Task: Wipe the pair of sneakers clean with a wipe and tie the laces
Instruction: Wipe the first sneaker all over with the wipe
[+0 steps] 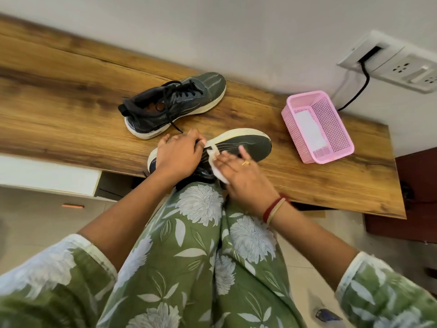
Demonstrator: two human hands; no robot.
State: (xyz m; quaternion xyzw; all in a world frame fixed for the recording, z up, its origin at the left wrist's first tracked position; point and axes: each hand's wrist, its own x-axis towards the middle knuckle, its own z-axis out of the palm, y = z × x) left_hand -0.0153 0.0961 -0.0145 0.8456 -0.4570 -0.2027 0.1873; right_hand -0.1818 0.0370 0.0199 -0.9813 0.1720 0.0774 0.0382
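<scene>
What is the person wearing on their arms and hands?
The left sleeve and right sleeve are green with white flowers and a pale edge. The right hand has a gold ring, and its wrist wears red and pale bangles. The left hand has a bare wrist.

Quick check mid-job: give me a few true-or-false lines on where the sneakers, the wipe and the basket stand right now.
1. The right hand presses the wipe against the near sneaker. True.
2. The far sneaker has its laces tied in a bow. False: they lie loose, one end trailing onto the table.
3. The left hand grips the near sneaker. True.
4. The pink basket stands between the two sneakers. False: it stands to the right of both.
</scene>
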